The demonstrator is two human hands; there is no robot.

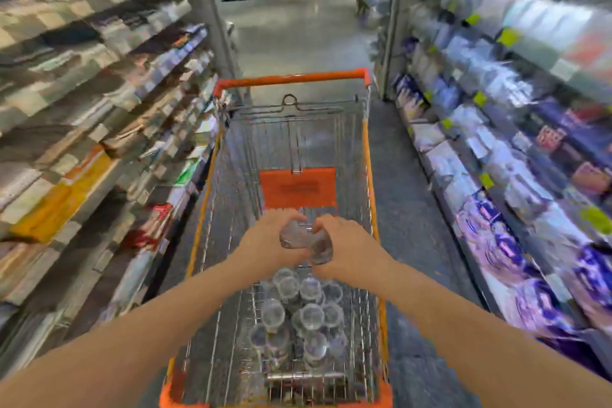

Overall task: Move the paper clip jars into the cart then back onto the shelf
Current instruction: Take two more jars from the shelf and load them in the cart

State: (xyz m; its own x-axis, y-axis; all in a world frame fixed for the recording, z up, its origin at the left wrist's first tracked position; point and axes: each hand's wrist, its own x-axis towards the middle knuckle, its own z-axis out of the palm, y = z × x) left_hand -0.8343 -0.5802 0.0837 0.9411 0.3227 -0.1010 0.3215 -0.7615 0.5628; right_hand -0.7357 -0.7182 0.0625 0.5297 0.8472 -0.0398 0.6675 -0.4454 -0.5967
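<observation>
An orange-rimmed wire shopping cart (371, 156) stands in the aisle straight ahead of me. Several clear paper clip jars (309, 315) with round lids lie on its floor at the near end. Above the basket, my left hand (265, 242) is shut on one clear jar (291, 237). Beside it, my right hand (347, 248) grips another clear jar (323, 250). The two held jars touch each other over the middle of the cart. Motion blurs the picture, so their contents are unclear.
Stocked shelves (99, 109) line the left side of the aisle, and more shelves (496, 142) with packaged goods line the right. An orange flap (298, 189) hangs inside the cart. Grey floor (298, 36) runs ahead to further displays.
</observation>
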